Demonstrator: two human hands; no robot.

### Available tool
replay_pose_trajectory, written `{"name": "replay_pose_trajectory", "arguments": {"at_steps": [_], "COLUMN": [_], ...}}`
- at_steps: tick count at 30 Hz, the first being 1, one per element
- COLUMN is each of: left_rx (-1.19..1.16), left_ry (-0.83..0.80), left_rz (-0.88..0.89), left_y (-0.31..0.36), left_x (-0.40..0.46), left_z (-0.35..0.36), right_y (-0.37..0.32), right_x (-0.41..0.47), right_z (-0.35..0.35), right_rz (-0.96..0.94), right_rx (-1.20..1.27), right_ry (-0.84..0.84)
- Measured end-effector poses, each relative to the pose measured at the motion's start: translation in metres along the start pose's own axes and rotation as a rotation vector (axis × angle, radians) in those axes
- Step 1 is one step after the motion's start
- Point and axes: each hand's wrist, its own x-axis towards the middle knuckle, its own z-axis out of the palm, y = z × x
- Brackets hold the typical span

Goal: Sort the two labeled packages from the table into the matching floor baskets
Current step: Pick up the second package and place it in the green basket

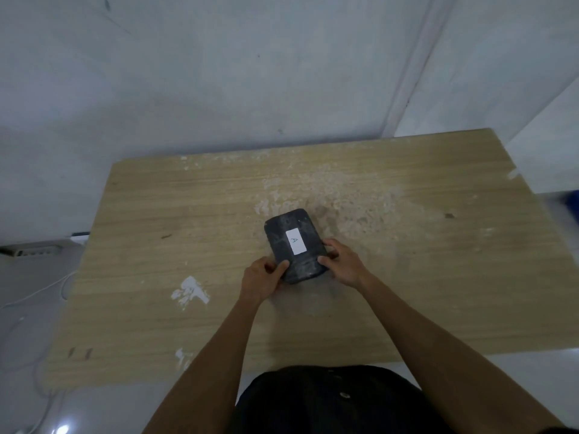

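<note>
A black wrapped package (289,230) with a white label marked "A" lies at the middle of the wooden table (156,245). My left hand (261,280) grips its near left corner, thumb on top. My right hand (343,261) holds its near right edge, fingers curled around the side. Both hands are on the package at once. Only this one package shows on the table. No floor basket is clearly in view.
The tabletop bears white paint smears and scuffs. A wall stands right behind the table. On the floor at the left are a power strip (34,251) and white cables (47,289). A blue object (571,200) peeks in past the table's right edge.
</note>
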Motion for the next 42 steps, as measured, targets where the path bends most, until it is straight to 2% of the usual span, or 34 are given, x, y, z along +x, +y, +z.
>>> {"name": "replay_pose_trajectory", "arguments": {"at_steps": [4,7,9,11,14,17,22,25,33,42], "left_rx": [-0.050,0.043,0.133,0.099,0.012,-0.029,-0.079,-0.120,-0.275,-0.366], "left_ry": [0.101,0.036,-0.047,-0.106,-0.032,0.039,-0.074,-0.045,-0.005,0.083], "left_rz": [0.073,0.161,0.201,0.178,0.094,0.083,0.122,0.128,0.307,0.501], "left_y": [0.003,0.007,0.009,0.011,0.014,0.015,0.020,0.038,0.112,0.182], "left_x": [0.012,0.022,0.026,0.027,0.022,0.017,0.018,0.017,0.002,-0.041], "left_z": [-0.016,-0.022,-0.022,-0.018,-0.010,0.000,0.001,-0.003,-0.014,0.014], "right_y": [-0.004,-0.007,-0.009,-0.007,0.004,0.018,0.015,0.001,-0.040,-0.037], "right_x": [0.008,0.018,0.023,0.025,0.022,0.016,0.008,0.000,-0.018,-0.073], "right_z": [-0.012,-0.020,-0.022,-0.021,-0.020,-0.020,-0.030,-0.042,-0.103,-0.170], "right_rz": [-0.031,-0.045,-0.059,-0.029,0.054,0.088,0.010,-0.026,-0.112,-0.198], "right_rx": [-0.056,-0.219,-0.267,-0.195,-0.127,-0.186,-0.139,-0.015,0.228,0.334], "right_ry": [-0.092,-0.138,-0.081,0.046,0.177,0.162,0.156,0.180,0.315,0.427]}}
